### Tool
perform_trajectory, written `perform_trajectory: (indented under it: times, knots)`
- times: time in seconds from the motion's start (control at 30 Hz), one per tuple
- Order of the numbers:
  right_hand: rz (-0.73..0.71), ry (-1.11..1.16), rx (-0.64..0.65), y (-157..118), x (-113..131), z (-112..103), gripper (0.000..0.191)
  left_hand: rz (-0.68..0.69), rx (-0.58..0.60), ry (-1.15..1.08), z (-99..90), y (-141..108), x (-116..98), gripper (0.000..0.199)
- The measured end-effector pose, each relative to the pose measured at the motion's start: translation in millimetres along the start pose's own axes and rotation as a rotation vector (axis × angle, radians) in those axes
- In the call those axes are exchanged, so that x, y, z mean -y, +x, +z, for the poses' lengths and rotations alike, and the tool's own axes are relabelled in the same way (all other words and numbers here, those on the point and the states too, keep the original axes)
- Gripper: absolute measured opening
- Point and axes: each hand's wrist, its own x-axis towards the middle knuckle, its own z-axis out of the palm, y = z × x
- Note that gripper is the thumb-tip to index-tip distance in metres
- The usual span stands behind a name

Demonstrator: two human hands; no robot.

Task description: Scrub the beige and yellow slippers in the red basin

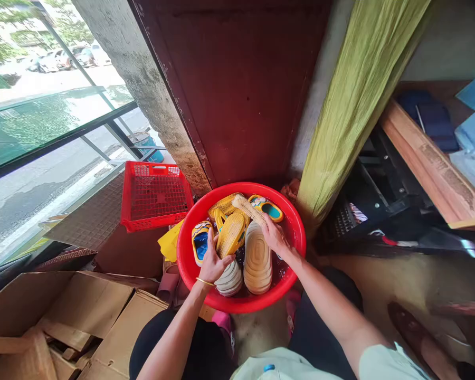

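A round red basin (pixel 187 277) stands on the floor between my knees, with shoes lying in water. My left hand (pixel 214 262) grips a yellow clog (pixel 230 236), its textured sole turned up. In my right hand (pixel 276 237) is a scrub brush (pixel 248 208) with pale bristles, close above the far end of that sole; I cannot tell if they touch. To the left sits a yellow clog with a blue inside (pixel 200 246). Another with a teal inside (pixel 273 211) lies at the back right. Nearer me are a large beige shoe sole (pixel 258 264) and a whitish one (pixel 229 279).
A red plastic crate (pixel 156 195) stands left of the basin, and an open cardboard box (pixel 114 327) at the lower left. Behind are a dark red door (pixel 241 95) and a yellow-green curtain (pixel 348 105). Another person's brown shoe (pixel 409 327) shows at right.
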Motion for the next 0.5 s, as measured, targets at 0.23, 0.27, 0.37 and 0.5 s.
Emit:
perform_trajectory:
  times: [0.23,0.27,0.37,0.5]
  knots:
    - [-0.032,-0.117,0.168,-26,12,-1,0.052,0.225,-0.105,0.444,2.8,-7,7,0.106]
    - [0.033,-0.139,0.160,-24,9,-3,0.052,0.242,-0.101,0.453,2.4,-7,7,0.107]
    - [0.003,-0.093,0.150,-24,9,-2,0.053,0.264,-0.078,0.465,2.7,-7,8,0.109]
    - [-0.092,-0.075,0.205,-29,21,7,0.053,0.264,-0.080,0.407,6.0,-8,12,0.113]
